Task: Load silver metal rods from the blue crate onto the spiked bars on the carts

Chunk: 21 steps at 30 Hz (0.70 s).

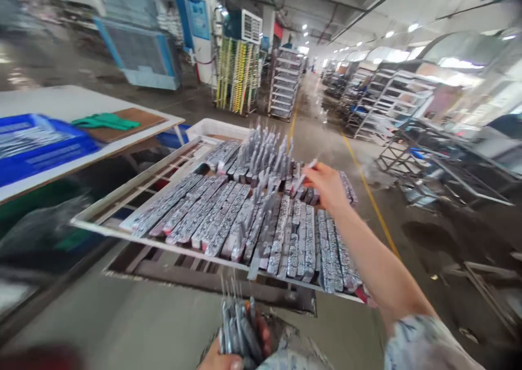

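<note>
My left hand [220, 356] is at the bottom of the view, closed round a bunch of slim grey metal pieces [240, 329] with thin rods pointing up. Farther out, my right hand [328, 182] pinches one slim metal piece [305, 175], tilted over the rack tray. Below it, long speckled grey bars [281, 234] lie side by side in two rows on the pale-framed tray [98, 228]. Similar grey metal pieces [263, 149] stand upright in several bars, mostly in the far row. Blur hides their exact kind.
On the left, a white-topped table [61, 100] bears a blue basket [44, 147] and green gloves [106, 121]. A white bin [220, 128] sits beyond the tray. Tall shelf racks [285, 81] and metal frames [444, 158] stand farther off, beside a yellow-lined aisle.
</note>
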Available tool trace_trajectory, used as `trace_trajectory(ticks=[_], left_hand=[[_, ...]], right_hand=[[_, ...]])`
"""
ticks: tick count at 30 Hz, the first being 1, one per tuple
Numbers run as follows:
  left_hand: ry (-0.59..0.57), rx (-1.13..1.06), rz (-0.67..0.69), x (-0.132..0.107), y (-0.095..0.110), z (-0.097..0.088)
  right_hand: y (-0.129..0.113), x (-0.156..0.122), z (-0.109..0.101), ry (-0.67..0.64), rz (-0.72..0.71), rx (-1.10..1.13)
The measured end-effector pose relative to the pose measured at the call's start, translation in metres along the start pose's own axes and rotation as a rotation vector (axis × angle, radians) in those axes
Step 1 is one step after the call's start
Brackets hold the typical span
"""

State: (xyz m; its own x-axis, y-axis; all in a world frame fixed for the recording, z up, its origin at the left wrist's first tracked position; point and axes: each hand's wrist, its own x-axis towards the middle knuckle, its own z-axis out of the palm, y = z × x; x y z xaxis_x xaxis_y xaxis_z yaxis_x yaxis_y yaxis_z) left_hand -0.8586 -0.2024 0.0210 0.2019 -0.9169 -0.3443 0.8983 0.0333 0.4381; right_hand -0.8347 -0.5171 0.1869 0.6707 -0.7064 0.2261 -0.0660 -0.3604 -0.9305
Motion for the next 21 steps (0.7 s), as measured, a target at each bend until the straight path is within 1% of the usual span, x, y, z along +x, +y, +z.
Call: trace_trajectory(ticks=[2, 3, 4, 6, 7, 8, 10, 12, 14, 16, 18, 19, 21], left_hand=[[0.018, -0.033, 0.077, -0.005, -0.005, 0.009], [0.017, -0.053, 0.108, -0.007, -0.007, 0.014], [0.017, -0.076, 0.126, -0.008, -0.008, 0.018], [0.019, -0.112, 0.151, -0.011, -0.009, 0.024], [0.033, -0.131, 0.154, -0.013, -0.009, 0.025], [0.052, -0.151, 0.152, -0.016, -0.009, 0.026], [0.092, -0.178, 0.135, -0.022, -0.006, 0.025], [0.115, -0.179, 0.119, -0.031, -0.001, 0.018], [0.116, -0.160, 0.125, -0.042, 0.006, 0.006], [0.106, -0.134, 0.144, -0.059, 0.016, -0.012], [0.098, -0.104, 0.173, -0.081, 0.028, -0.033], [0.099, -0.085, 0.196, -0.093, 0.035, -0.045], [0.118, -0.040, 0.283, -0.120, 0.049, -0.071]], right_hand=[[-0.018, -0.034, -0.017, -0.157, -0.013, 0.031], [-0.026, -0.053, -0.023, -0.234, -0.006, 0.007], [-0.033, -0.071, -0.027, -0.339, 0.008, -0.038], [-0.040, -0.107, -0.025, -0.617, 0.073, -0.142], [-0.041, -0.124, -0.018, -0.723, 0.119, -0.181], [-0.041, -0.139, -0.008, -0.822, 0.167, -0.221], [-0.037, -0.164, 0.019, -0.954, 0.224, -0.279], [-0.032, -0.180, 0.049, -1.027, 0.226, -0.309], [-0.030, -0.191, 0.079, -1.073, 0.213, -0.313], [-0.032, -0.201, 0.110, -1.108, 0.210, -0.311], [-0.038, -0.212, 0.146, -1.137, 0.214, -0.308], [-0.041, -0.218, 0.167, -1.157, 0.213, -0.306], [-0.047, -0.229, 0.212, -1.218, 0.186, -0.311]])
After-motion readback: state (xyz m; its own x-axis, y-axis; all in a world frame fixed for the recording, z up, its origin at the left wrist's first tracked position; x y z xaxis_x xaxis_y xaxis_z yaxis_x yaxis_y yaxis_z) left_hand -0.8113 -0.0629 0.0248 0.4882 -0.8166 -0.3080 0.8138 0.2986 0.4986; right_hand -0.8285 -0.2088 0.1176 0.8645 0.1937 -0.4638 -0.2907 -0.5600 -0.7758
